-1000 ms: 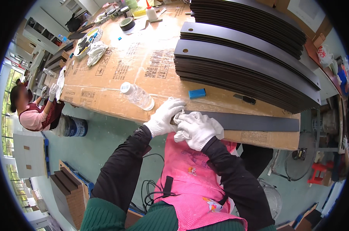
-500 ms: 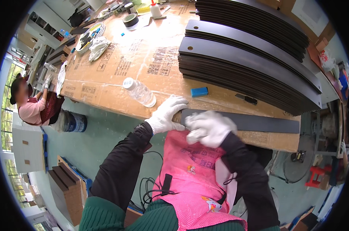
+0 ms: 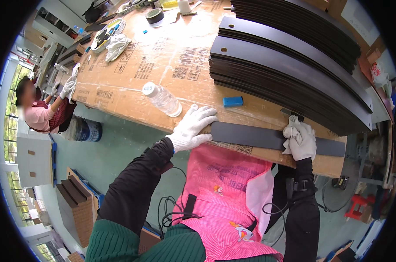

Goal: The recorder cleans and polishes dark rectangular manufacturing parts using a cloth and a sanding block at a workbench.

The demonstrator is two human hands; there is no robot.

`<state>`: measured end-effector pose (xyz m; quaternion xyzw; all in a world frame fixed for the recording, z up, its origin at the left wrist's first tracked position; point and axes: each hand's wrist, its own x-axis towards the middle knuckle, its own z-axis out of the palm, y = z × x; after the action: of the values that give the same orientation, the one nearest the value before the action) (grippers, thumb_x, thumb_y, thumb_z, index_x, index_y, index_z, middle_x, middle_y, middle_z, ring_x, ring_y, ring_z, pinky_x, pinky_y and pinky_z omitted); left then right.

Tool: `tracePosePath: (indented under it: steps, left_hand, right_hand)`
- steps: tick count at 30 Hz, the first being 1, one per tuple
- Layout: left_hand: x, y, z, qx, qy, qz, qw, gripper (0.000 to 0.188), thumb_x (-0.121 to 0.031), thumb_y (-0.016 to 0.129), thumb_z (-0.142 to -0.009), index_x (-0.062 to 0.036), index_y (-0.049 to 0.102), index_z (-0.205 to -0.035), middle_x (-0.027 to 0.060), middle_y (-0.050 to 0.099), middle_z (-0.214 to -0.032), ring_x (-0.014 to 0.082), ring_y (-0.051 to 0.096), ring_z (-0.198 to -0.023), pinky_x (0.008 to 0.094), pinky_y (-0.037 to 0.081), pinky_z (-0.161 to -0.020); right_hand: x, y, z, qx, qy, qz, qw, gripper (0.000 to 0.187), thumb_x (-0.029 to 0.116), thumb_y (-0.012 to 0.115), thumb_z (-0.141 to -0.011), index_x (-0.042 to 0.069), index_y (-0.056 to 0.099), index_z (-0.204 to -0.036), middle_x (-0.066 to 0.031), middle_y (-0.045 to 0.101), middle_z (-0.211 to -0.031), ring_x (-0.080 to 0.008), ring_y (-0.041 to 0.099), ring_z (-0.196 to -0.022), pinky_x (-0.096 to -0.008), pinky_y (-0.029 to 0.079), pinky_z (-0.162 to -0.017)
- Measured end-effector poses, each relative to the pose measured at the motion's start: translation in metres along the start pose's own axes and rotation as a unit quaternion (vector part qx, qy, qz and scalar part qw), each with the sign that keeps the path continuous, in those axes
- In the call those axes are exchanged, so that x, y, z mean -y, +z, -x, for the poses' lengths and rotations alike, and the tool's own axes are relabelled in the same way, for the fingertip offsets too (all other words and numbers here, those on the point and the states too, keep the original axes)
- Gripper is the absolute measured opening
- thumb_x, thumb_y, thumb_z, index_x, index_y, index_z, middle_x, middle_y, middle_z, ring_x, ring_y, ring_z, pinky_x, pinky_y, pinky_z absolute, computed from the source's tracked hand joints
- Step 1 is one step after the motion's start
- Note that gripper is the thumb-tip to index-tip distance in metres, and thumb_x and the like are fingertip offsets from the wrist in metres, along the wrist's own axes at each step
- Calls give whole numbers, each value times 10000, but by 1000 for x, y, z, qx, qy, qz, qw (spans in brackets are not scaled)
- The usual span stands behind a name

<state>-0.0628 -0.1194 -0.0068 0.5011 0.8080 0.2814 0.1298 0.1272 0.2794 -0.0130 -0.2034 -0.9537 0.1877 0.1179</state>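
A long dark grey strip panel (image 3: 246, 133) lies flat along the near edge of the cardboard-covered table (image 3: 163, 65). My left hand (image 3: 191, 129), in a white glove, rests at the panel's left end with fingers stretched and spread, holding nothing. Toward the panel's right part, my gloved right hand (image 3: 304, 142) presses down a bunched white cloth (image 3: 289, 134). Left of the panel stands a clear capped bottle (image 3: 166, 102) with liquid in it. A small blue block (image 3: 233, 101) sits just behind the panel.
Tall stacks of dark panels (image 3: 276, 81) with holes in their ends fill the right back of the table. Farther off are a tape roll (image 3: 154, 16), a crumpled white glove (image 3: 117, 47) and a tray of small items (image 3: 108, 34). At left, a co-worker (image 3: 45, 109) stands by a bucket (image 3: 86, 129).
My right hand has moved right along the panel, from near its left end to its right part, with the cloth. My left hand stays at the left end, its fingers a little more spread.
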Motion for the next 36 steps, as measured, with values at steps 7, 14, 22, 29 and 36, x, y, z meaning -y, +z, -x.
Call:
tracePosePath:
  steps: [7,14,22,29,36]
  left_hand:
    - [-4,5,3,-9,-16,-63,998,639,-348,698,-904,-81,569,-1470,185,481,-1615,404,377,-1549,628,166,-1299]
    - [-5,5,2,-12,-18,-76,997,625,-350,701,-913,-84,577,-1464,181,480,-1619,413,369,-1554,625,169,-1301]
    - [-2,9,0,-16,-41,-61,997,587,-310,710,-907,-102,597,-1444,175,457,-1644,412,331,-1578,618,166,-1304]
    - [-3,4,-1,2,-30,-45,999,612,-336,702,-909,-114,583,-1467,190,432,-1661,419,305,-1593,616,137,-1313]
    - [-2,7,-2,-4,-39,-52,998,603,-339,694,-922,-119,581,-1472,183,429,-1667,431,294,-1595,608,133,-1317]
  right_hand:
    - [4,-1,3,-12,-15,18,1000,412,192,717,-818,226,749,-1228,-41,677,-1314,-335,605,-1274,-451,498,-1098]
    - [5,-2,4,-21,-21,15,999,393,194,718,-818,232,748,-1208,-40,680,-1312,-336,611,-1268,-449,495,-1103]
    - [8,-2,4,-31,-22,18,999,374,202,726,-819,236,750,-1191,-38,689,-1303,-332,619,-1251,-455,517,-1069]
    - [8,0,6,-32,-20,-4,999,415,151,722,-802,180,748,-1215,-84,678,-1331,-365,604,-1267,-454,500,-1090]
    - [8,-1,6,-34,-21,17,999,408,188,725,-815,217,746,-1222,-51,681,-1325,-342,606,-1269,-452,508,-1085]
